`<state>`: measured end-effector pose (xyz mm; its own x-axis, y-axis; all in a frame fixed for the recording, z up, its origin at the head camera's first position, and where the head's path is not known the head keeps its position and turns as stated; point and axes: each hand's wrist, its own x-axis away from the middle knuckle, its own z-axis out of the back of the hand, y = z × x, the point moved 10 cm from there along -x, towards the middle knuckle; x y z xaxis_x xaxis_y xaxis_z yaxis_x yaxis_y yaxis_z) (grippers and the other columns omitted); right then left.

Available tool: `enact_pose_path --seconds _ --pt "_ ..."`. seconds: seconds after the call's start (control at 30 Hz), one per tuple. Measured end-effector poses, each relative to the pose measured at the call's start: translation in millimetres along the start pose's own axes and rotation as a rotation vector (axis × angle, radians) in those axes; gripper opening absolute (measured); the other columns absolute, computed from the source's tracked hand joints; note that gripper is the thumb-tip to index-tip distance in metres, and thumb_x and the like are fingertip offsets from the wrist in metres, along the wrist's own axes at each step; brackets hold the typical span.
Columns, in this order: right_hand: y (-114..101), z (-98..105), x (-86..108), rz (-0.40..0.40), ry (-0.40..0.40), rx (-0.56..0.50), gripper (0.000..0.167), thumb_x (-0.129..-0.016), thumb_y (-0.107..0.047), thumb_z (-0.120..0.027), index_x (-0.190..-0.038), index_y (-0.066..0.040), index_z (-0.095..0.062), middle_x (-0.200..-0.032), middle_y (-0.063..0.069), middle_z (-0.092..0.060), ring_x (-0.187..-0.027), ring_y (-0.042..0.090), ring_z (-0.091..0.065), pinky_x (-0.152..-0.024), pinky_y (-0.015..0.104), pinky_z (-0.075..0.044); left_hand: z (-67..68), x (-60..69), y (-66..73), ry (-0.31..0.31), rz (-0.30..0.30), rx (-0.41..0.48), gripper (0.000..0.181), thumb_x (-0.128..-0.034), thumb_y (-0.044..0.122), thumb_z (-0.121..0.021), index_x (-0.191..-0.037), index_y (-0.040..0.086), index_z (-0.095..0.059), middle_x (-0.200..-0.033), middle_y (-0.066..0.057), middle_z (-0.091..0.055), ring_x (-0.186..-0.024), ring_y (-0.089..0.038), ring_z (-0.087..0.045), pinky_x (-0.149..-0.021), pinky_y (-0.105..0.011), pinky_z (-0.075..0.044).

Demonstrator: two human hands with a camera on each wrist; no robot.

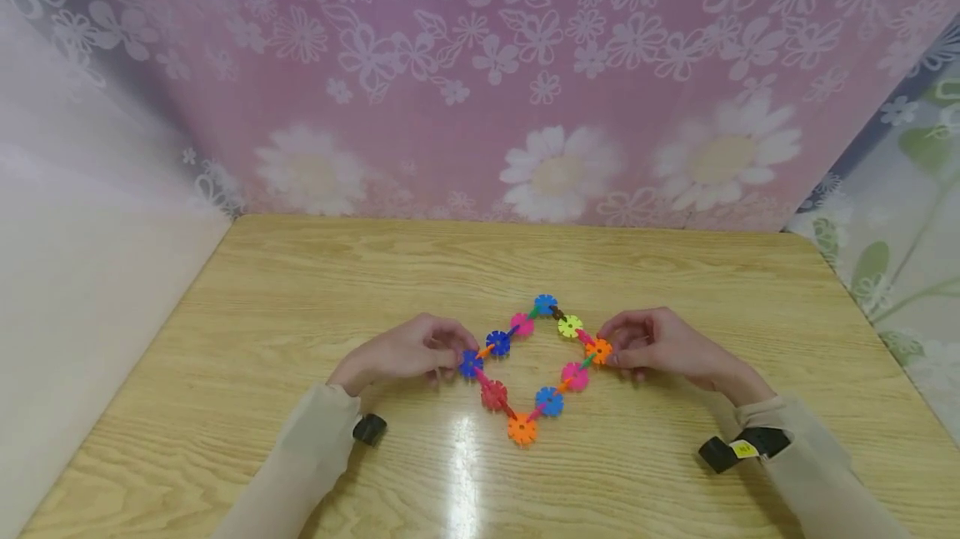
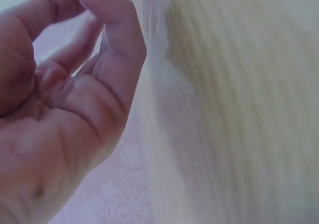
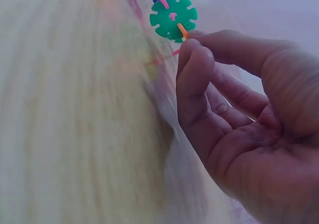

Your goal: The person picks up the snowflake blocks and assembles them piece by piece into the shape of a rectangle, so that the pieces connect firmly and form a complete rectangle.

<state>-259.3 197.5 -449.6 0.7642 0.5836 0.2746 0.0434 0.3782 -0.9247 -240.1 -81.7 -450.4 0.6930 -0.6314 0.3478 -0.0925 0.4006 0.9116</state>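
A closed ring of notched plastic snowflake discs (image 1: 550, 401) spans the space between my hands, shaped like a diamond. Discs lying face-up alternate with others seen edge-on, in blue, pink, orange, yellow, red and green. My left hand (image 1: 414, 349) pinches the dark blue disc (image 1: 471, 363) at the left corner. At the right corner, my right hand (image 1: 663, 346) pinches the orange disc (image 1: 598, 351) between thumb and fingertips. The right wrist view shows a green disc (image 3: 173, 18) just beyond those fingertips. In the left wrist view the held disc is mostly cut off at the top.
Beneath the ring is a wood-grain table (image 1: 300, 272), with a bright reflection near its front. A pink flowered curtain (image 1: 450, 106) hangs behind the far edge. A pale wall (image 1: 90, 231) borders the left side, and flowered fabric (image 1: 907, 231) the right. Both wrists wear black devices.
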Motion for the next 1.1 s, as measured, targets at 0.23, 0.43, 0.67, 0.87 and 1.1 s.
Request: enact_pose_path --seconds 0.23,0.43,0.67,0.87,1.1 --pt "1 -10 5.0 0.013 -0.029 -0.060 0.037 -0.095 -0.008 -0.072 -0.123 0.009 -0.056 -0.087 0.011 -0.073 -0.068 0.018 -0.069 -0.060 0.032 -0.060 28.8 -14.3 7.5 0.161 -0.035 -0.003 0.023 -0.1044 0.008 -0.054 -0.124 0.005 -0.066 -0.098 -0.010 -0.065 -0.077 -0.019 -0.064 -0.071 -0.033 -0.059" --pt "0 -20 4.7 -0.018 -0.010 -0.090 0.039 -0.093 -0.010 -0.074 -0.121 0.010 -0.055 -0.088 0.010 -0.076 -0.069 0.015 -0.070 -0.059 0.030 -0.059 49.4 -26.7 16.8 0.217 -0.052 -0.038 0.022 -0.1046 0.008 -0.054 -0.122 0.004 -0.067 -0.095 -0.011 -0.066 -0.074 -0.018 -0.064 -0.071 -0.032 -0.059" --pt "-1 -27 0.7 -0.018 0.002 -0.087 0.039 -0.094 -0.010 -0.073 -0.123 0.010 -0.057 -0.094 0.011 -0.077 -0.073 0.016 -0.072 -0.060 0.029 -0.059 66.6 -35.0 23.6 0.271 -0.029 -0.055 0.021 -0.1043 0.008 -0.054 -0.120 0.003 -0.067 -0.096 -0.013 -0.067 -0.071 -0.019 -0.061 -0.068 -0.030 -0.055" --pt "-5 -31 1.8 -0.010 -0.010 -0.093 0.038 -0.095 -0.010 -0.072 -0.123 0.012 -0.057 -0.097 0.012 -0.077 -0.076 0.017 -0.074 -0.061 0.030 -0.059 72.6 -39.7 18.4 0.292 0.006 -0.036 0.022 -0.1047 0.008 -0.054 -0.123 0.002 -0.065 -0.100 -0.012 -0.067 -0.076 -0.019 -0.064 -0.071 -0.030 -0.058" --pt "-5 -30 4.7 -0.007 -0.009 -0.083 0.038 -0.097 -0.010 -0.070 -0.125 0.012 -0.058 -0.101 0.014 -0.077 -0.077 0.016 -0.074 -0.062 0.029 -0.059 74.1 -41.1 11.8 0.300 0.034 0.001 0.023 -0.1033 0.008 -0.057 -0.125 0.002 -0.064 -0.107 -0.014 -0.066 -0.081 -0.019 -0.068 -0.075 -0.030 -0.060"
